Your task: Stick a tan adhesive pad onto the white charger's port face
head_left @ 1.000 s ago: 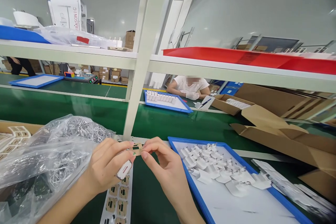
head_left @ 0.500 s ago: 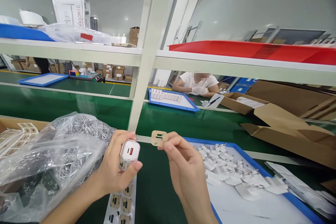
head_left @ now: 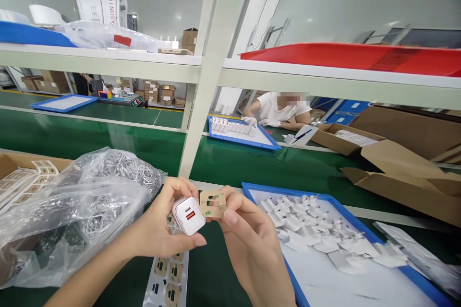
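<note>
White cube-shaped plastic charger (head_left: pixel 188 215) gripped in left hand (head_left: pixel 158 230), orange-port face toward camera; right hand (head_left: pixel 248 235) pinches tan square sticker (head_left: pixel 212 203) just beside it.

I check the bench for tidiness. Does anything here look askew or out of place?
Mostly orderly, but the white parts lie jumbled in the near blue tray, unlike the neat rows in the far blue tray. The plastic bag sprawls crumpled and open.
</note>
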Demonstrator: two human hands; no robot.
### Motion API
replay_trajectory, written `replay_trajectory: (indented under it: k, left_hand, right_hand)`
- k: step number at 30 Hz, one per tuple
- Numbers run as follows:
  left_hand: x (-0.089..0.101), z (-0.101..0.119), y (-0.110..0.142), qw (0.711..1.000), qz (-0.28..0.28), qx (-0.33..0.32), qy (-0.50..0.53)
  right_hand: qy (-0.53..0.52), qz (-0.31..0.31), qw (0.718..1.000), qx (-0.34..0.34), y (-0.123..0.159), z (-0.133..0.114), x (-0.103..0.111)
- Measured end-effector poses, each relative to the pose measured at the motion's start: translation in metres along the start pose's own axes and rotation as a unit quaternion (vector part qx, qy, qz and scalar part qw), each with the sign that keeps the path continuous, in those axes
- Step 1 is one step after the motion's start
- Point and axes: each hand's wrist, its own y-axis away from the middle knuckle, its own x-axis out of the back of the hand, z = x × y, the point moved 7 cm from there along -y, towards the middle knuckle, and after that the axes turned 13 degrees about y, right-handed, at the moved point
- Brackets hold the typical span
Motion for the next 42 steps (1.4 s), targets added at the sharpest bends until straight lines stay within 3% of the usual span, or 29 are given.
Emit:
replay_trajectory:
  k: [6, 13, 20, 26, 42]
  left_hand:
    - [0.002, 0.005, 0.002, 0.997, -0.021, -0.004, -0.074]
    - [-0.012, 0.002, 0.0, 0.996, -0.051, -0.024, -0.064]
    - [-0.014, 0.01, -0.003, 0.992, -0.041, -0.076, -0.088]
    - [-0.015, 0.014, -0.004, 0.985, -0.041, -0.103, -0.13]
    - [-0.015, 0.016, -0.006, 0.98, -0.039, -0.108, -0.161]
  right_hand:
    - [-0.023, -0.005, 1.0, 0.008, 0.008, 0.004, -0.002]
    - [0.023, 0.016, 1.0, 0.0, 0.015, -0.002, -0.01]
    - [0.07, 0.032, 0.996, 0.046, 0.018, -0.003, -0.012]
    - [0.075, 0.034, 0.996, 0.04, 0.016, -0.004, -0.014]
    - [0.085, 0.039, 0.995, 0.046, 0.016, -0.004, -0.015]
